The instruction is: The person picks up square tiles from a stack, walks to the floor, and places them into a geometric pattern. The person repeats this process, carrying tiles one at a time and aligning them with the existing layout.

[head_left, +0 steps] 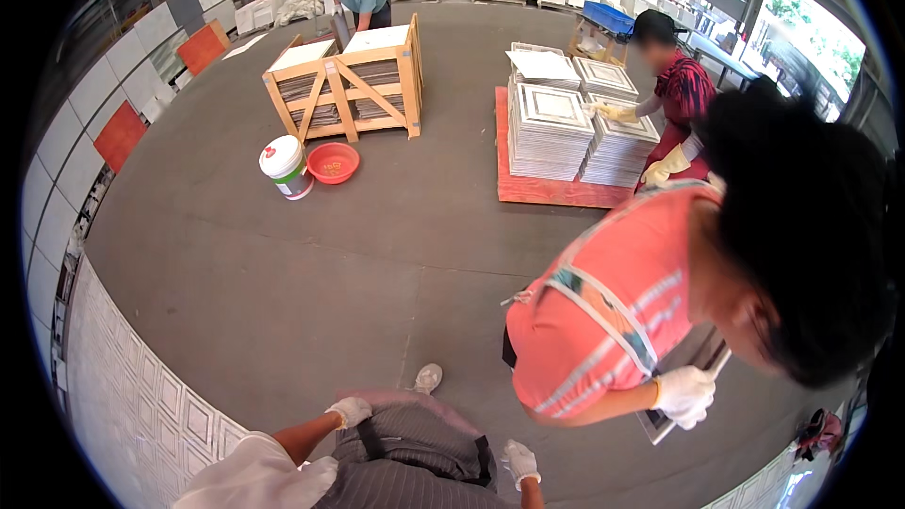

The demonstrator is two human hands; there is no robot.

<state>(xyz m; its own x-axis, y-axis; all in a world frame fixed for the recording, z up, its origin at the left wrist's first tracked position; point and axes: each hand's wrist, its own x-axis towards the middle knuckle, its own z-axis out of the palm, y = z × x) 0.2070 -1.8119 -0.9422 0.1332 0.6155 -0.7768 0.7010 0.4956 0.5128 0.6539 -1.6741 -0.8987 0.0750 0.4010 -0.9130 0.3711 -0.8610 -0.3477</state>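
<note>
At the lower left of the frame, patterned white tiles (141,405) lie on the grey floor (311,264). At bottom centre, the person's gloved left hand (350,411) rests on the left knee (396,434), fingers loosely curled, holding nothing. The gloved right hand (519,463) rests at the right of the same leg, its grip unclear. Further right, a co-worker in an orange shirt (603,320) bends over, a gloved hand (685,394) gripping a tile's edge (702,358). Upper right, tile stacks (551,127) sit on a red pallet (542,188).
</note>
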